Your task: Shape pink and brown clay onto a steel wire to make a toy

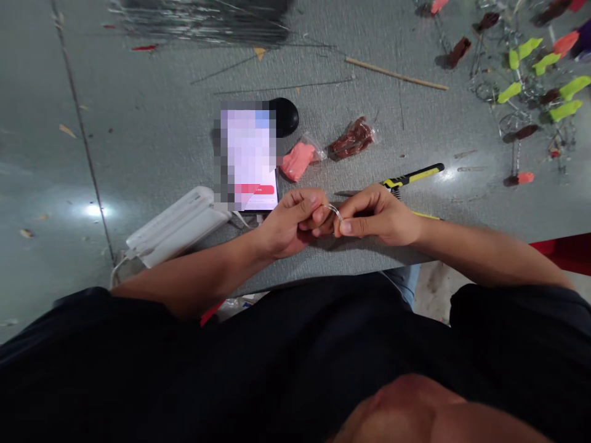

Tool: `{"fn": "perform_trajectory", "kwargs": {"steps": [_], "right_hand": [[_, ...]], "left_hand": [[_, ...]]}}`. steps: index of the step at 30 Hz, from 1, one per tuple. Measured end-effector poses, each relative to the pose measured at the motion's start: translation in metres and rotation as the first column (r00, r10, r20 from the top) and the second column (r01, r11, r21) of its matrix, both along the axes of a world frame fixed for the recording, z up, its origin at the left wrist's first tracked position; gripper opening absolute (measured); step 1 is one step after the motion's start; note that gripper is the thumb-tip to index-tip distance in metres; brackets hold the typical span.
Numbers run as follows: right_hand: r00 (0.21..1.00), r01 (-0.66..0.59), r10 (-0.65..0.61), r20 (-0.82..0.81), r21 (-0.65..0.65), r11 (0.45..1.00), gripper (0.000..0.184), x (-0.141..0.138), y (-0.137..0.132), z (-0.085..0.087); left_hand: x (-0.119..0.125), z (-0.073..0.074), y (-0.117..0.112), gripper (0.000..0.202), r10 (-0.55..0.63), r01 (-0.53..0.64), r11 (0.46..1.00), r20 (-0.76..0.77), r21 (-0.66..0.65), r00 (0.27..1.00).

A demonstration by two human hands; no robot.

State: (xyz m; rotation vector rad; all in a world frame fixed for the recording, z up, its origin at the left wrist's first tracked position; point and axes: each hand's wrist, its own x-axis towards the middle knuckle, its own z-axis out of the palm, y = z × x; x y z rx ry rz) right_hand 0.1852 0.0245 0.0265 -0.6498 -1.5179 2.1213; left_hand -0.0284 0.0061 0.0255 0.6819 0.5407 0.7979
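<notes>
Between my two hands a thin silvery wire (pixel 333 211) bends in a curve. My left hand (pixel 295 221) pinches one end with thumb and fingers. The other end sits between the thumb and forefinger of my right hand (pixel 381 216). Just behind my right hand lie pliers with yellow and black handles (pixel 415 176), partly covered by it. Beyond my left hand rest a pink lump in a clear wrapper (pixel 298 161) and a brown lump in a clear wrapper (pixel 353 138).
A lit phone (pixel 252 160) lies near a black round object (pixel 285 115) and a white power bank (pixel 178 224). A thin wooden stick (pixel 397 74) and a pile of straight wires (pixel 203 21) are farther back. Several wire pieces with coloured lumps (pixel 521 92) spread at right.
</notes>
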Motion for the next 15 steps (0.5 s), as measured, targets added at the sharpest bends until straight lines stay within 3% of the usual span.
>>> {"fn": "perform_trajectory", "kwargs": {"steps": [4, 8, 15], "right_hand": [[0.994, 0.086, -0.097, -0.058, -0.174, 0.981, 0.030, -0.0033, 0.0013, -0.0038], [0.993, 0.103, -0.113, -0.043, -0.191, 0.976, 0.031, -0.0063, 0.0012, -0.0034], [0.990, 0.126, -0.134, -0.033, -0.192, 0.973, 0.039, -0.0096, 0.0007, -0.0056]], "left_hand": [[0.0046, 0.0017, 0.0004, 0.083, 0.067, -0.070, 0.994, -0.036, -0.085, 0.997], [0.0062, 0.0014, 0.0010, 0.088, 0.114, -0.123, 0.984, -0.080, -0.129, 0.990], [0.0067, 0.0008, 0.0012, 0.078, 0.171, -0.193, 0.961, -0.122, -0.199, 0.978]]}}
